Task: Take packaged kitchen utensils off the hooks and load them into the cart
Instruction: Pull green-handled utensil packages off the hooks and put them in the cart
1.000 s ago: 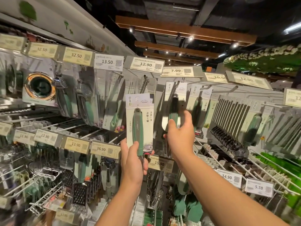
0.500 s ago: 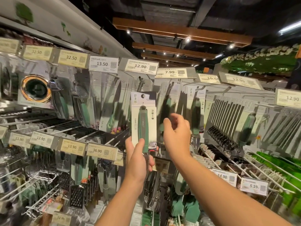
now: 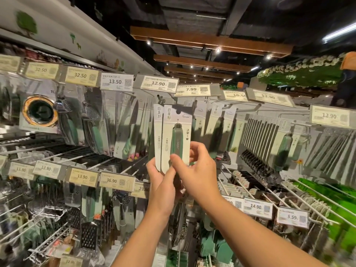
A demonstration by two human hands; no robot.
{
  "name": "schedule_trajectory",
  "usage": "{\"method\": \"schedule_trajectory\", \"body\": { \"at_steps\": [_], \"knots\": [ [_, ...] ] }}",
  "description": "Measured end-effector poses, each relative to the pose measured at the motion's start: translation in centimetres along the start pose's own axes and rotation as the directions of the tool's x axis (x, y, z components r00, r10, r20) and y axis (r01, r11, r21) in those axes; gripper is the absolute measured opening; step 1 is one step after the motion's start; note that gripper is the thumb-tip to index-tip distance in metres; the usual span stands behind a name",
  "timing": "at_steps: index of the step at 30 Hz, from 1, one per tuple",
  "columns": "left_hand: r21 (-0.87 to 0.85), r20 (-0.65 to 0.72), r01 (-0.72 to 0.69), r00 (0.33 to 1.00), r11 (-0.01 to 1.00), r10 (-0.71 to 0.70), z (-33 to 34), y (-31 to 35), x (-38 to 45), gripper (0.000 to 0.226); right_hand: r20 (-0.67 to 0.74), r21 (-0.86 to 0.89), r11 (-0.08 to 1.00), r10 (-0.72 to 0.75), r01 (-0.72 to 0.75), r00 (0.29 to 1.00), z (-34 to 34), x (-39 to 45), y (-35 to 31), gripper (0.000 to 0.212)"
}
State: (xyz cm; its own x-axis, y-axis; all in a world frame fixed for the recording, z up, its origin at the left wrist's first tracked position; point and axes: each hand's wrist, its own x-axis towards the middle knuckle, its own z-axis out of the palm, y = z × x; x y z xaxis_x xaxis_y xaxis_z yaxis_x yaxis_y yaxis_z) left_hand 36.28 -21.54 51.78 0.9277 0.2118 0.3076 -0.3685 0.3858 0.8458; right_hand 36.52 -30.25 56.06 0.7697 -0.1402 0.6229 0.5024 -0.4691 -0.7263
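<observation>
A packaged utensil (image 3: 176, 135) with a green handle on a white card is held up in front of the hook wall. A second white card (image 3: 157, 139) shows just behind it on the left. My left hand (image 3: 160, 187) grips the lower part of the packages from below. My right hand (image 3: 196, 170) pinches the front card's lower right edge, thumb on its face. More carded green-handled utensils (image 3: 217, 130) hang on hooks behind. No cart is in view.
Price tags (image 3: 158, 83) line the hook rails above and below. Peelers (image 3: 67, 120) and knives (image 3: 129, 132) hang at left, a dense row of packs (image 3: 269, 139) at right. White wire hooks (image 3: 300, 191) jut out at lower right. Graters (image 3: 87, 236) hang low left.
My right hand left the hanging pack on the hook and came down to the package in my left hand. That package rose and shifted right, and a second card now shows behind it.
</observation>
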Motion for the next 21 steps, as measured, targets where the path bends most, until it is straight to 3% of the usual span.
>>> {"method": "schedule_trajectory", "body": {
  "at_steps": [2,5,7,11,17,21],
  "knots": [
    [0.007,-0.019,-0.041,0.999,0.999,0.041,-0.1,0.1,0.0,0.025,-0.014,0.037,0.999,-0.003,0.003,1.0,-0.1,-0.1,0.0,0.036],
    [0.056,-0.042,-0.075,0.996,0.996,0.078,-0.3,0.0,0.3,0.027,-0.07,0.056,0.998,-0.02,0.024,0.997,0.0,-0.2,0.2,0.041],
    [0.071,-0.06,-0.064,0.996,0.995,0.069,-0.6,-0.1,0.5,0.029,-0.098,0.032,0.999,-0.024,0.027,0.995,-0.2,-0.1,0.1,0.055],
    [0.041,-0.066,-0.009,0.998,0.999,0.011,-1.2,0.0,0.7,0.025,-0.096,-0.012,1.0,-0.028,0.027,0.995,-1.1,0.2,0.1,0.064],
    [0.039,-0.074,0.018,0.997,0.999,-0.015,-1.6,-0.1,0.7,0.026,-0.147,-0.045,0.999,-0.02,0.014,0.989,-1.2,0.7,0.7,0.066],
    [0.056,-0.073,0.013,0.997,0.998,-0.009,-1.6,0.1,0.7,0.026,-0.189,-0.062,0.995,-0.091,0.081,0.978,-1.3,1.5,0.2,0.052]
  ]
}}
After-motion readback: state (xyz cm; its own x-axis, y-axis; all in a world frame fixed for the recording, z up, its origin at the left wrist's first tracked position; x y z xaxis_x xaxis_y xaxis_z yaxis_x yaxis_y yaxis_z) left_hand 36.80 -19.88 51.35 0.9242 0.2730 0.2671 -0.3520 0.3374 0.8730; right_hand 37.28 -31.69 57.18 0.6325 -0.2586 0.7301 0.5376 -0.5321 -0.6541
